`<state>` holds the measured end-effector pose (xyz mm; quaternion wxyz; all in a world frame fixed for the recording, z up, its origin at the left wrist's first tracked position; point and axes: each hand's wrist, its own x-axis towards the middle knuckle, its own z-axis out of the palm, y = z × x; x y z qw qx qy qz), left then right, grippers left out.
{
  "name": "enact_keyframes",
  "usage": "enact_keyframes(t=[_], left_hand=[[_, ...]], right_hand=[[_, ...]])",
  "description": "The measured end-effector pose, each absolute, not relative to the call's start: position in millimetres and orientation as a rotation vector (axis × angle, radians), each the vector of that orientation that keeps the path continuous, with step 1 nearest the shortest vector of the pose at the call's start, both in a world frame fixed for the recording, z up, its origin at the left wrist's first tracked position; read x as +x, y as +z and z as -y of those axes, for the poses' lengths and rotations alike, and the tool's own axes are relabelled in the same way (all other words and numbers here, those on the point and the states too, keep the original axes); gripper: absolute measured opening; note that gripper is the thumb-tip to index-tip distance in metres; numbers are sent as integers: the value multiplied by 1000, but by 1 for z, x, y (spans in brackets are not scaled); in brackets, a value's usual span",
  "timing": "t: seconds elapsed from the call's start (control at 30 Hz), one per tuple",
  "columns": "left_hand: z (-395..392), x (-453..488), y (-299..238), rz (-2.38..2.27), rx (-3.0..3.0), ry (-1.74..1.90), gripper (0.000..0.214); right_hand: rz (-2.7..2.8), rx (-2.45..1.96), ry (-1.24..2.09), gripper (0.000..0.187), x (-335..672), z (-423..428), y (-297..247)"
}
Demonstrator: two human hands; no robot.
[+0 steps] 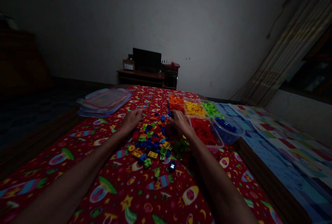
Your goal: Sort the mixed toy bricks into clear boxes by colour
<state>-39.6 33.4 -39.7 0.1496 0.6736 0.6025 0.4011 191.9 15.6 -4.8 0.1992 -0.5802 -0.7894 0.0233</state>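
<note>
A pile of mixed toy building blocks (149, 144) in blue, yellow, green, red and orange lies on the red patterned cloth (114, 182). My left hand (133, 118) is at the pile's far left edge with its fingers curled closed; what they hold, if anything, is hidden. At the far right of the pile, my right hand (178, 120) has its fingers pinched together, with a blue building block (169, 114) at the tips. Close by it stand clear containers of orange blocks (176, 102), yellow blocks (195, 109) and red blocks (203, 131).
Farther right are green blocks (210, 108) in a container and a round tub (240, 132) of blue blocks. Stacked clear lids (103, 101) lie at the left. A wooden edge (269, 179) borders the blue sheet on the right. Behind stands a desk with a monitor (147, 60).
</note>
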Motion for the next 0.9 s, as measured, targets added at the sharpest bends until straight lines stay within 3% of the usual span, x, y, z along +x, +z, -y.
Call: enact_keyframes(t=[0.17, 0.37, 0.9], left_hand=[[-44, -57, -65, -1783, 2011, 1104, 45], [-48, -57, -68, -1767, 2095, 1095, 41], [-58, -60, -77, -1791, 2221, 1058, 43]], right_hand=[[2425, -1823, 207, 36, 173, -44, 5], [2586, -1745, 293, 41, 151, -64, 5], [2496, -1580, 330, 25, 192, -64, 2]])
